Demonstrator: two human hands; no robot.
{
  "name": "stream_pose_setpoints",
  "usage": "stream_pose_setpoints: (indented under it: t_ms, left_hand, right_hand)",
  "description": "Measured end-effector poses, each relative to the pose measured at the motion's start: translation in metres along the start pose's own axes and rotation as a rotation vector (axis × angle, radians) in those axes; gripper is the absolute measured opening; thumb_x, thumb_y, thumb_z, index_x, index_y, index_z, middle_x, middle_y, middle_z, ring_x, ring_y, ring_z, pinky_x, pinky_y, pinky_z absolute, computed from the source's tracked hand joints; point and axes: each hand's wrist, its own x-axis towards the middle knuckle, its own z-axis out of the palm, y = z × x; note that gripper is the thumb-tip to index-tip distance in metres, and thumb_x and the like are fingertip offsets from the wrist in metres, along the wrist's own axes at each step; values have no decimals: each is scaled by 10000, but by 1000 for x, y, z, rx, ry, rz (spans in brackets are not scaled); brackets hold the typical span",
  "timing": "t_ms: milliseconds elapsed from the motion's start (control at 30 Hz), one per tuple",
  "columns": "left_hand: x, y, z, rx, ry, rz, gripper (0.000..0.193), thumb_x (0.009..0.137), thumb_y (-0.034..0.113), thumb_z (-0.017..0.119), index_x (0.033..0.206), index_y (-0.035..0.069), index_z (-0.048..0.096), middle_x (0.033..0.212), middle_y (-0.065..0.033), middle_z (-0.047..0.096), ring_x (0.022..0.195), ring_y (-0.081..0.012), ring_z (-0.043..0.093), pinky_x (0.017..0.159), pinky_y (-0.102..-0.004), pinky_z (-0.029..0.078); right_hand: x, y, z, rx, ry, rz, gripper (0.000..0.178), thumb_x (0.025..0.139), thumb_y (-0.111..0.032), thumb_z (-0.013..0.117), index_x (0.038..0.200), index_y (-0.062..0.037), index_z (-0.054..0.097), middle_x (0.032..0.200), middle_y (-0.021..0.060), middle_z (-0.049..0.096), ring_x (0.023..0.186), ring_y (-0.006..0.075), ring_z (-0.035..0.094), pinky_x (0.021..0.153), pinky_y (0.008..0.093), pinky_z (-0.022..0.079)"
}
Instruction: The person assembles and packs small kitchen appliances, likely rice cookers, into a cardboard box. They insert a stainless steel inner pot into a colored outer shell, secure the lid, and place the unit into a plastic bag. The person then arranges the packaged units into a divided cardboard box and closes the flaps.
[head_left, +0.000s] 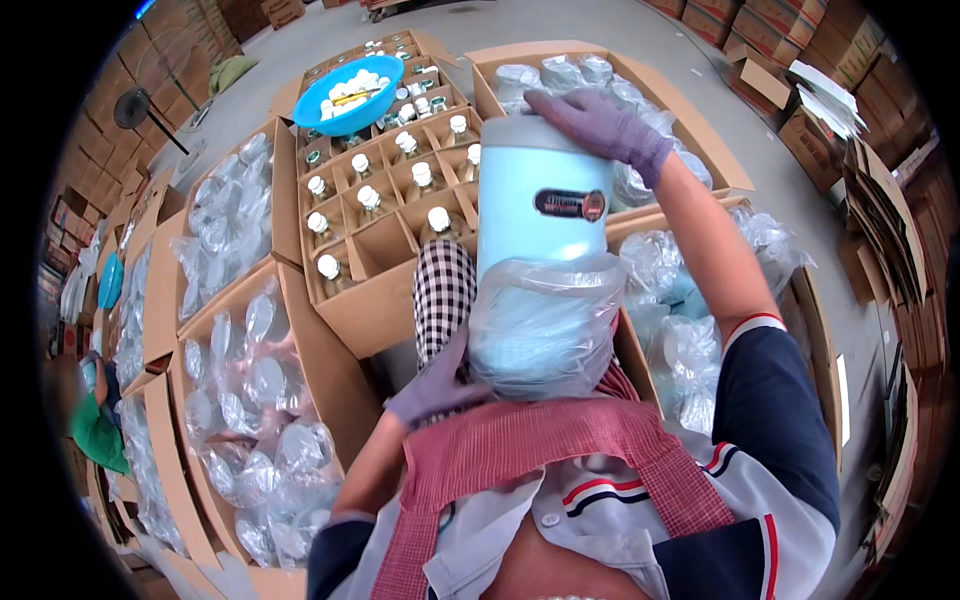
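Observation:
A light-blue cylindrical vacuum flask with a grey end and a dark oval label stands between my arms at my lap. A clear plastic bag wraps its lower part; the upper part is bare. My gloved right hand is closed over the grey end, fingers lying across its top. Low on the left side, my gloved left hand grips the bagged end, its thumb pointing up and its other fingers partly hidden. A red-checked apron covers my front, behind the flask.
Ahead, a divided carton holds several white-capped bottles. A blue basin of white caps rests beyond it. Cartons of bagged items flank me, at left and right. A person in green is at far left. Flattened cardboard stands at right.

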Motion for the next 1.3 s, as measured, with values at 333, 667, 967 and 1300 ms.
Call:
stream_pose_setpoints:
  t_ms: [333, 667, 967, 1300]
  left_hand:
    - [144, 13, -160, -195, 422, 326, 497, 985, 320, 314, 1203, -20, 603, 1193, -147, 639, 1152, -257, 568, 1022, -373, 396]
    - [184, 17, -188, -29, 423, 327, 543, 936, 337, 332, 1246, -48, 556, 1243, -175, 590, 1183, -289, 549, 1040, -390, 395]
    - [219, -24, -206, 150, 434, 103, 933, 916, 728, 182, 1418, -33, 381, 1407, -176, 460, 1254, -271, 487, 1072, -355, 332]
    - [209, -3, -196, 252, 556, 451, 404, 919, 183, 513, 1302, 65, 564, 1296, -130, 571, 1219, -222, 529, 1043, -351, 401]
  right_hand:
    - [42, -12, 92, 985, -120, 154, 400, 943, -326, 478, 799, 1, 657, 776, 118, 677, 725, 182, 650, 706, 326, 505]
    - [64, 41, 123, 720, 141, 23, 474, 1015, -320, 283, 1190, 12, 572, 1133, 137, 626, 1129, 258, 562, 1005, 351, 409]
    - [58, 50, 126, 806, -65, 146, 532, 969, -396, 388, 1229, 19, 596, 1181, 182, 636, 1167, 314, 575, 1042, 356, 401]
    - [77, 20, 93, 510, 68, -69, 490, 957, -376, 445, 1149, 36, 627, 1118, 186, 653, 1054, 311, 624, 992, 401, 437]
